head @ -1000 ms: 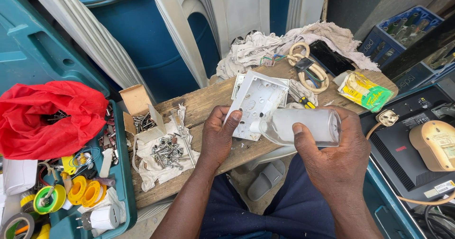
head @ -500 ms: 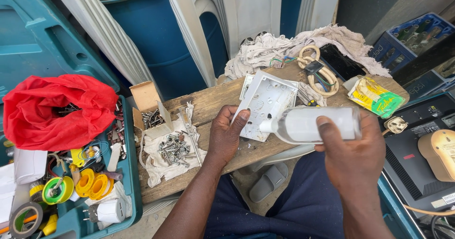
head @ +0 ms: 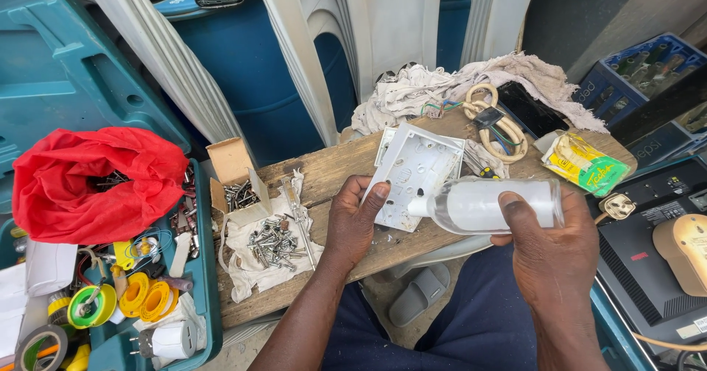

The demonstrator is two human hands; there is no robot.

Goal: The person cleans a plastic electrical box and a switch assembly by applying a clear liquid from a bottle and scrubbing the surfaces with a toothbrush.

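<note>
My right hand point(head: 549, 257) grips a clear plastic bottle point(head: 486, 205) of white liquid, held sideways with its nozzle pointing left. My left hand point(head: 355, 220) is just beside the nozzle, fingers curled, thumb near the tip, resting at the lower left edge of a white plastic switch box point(head: 414, 172). The box lies open side up on a rough wooden board point(head: 331, 168) across my lap.
A cloth with several screws point(head: 276, 242) and a small cardboard box of screws point(head: 236, 183) lie at the board's left. A teal toolbox point(head: 188, 297) holds tape rolls point(head: 92, 305) and a red cloth point(head: 96, 183). Coiled cable point(head: 501, 124), rags and a yellow packet point(head: 582, 163) lie to the right.
The view has shifted slightly. The bottle stays in my right hand, and my left hand has closed in on the nozzle end at the box's edge.
</note>
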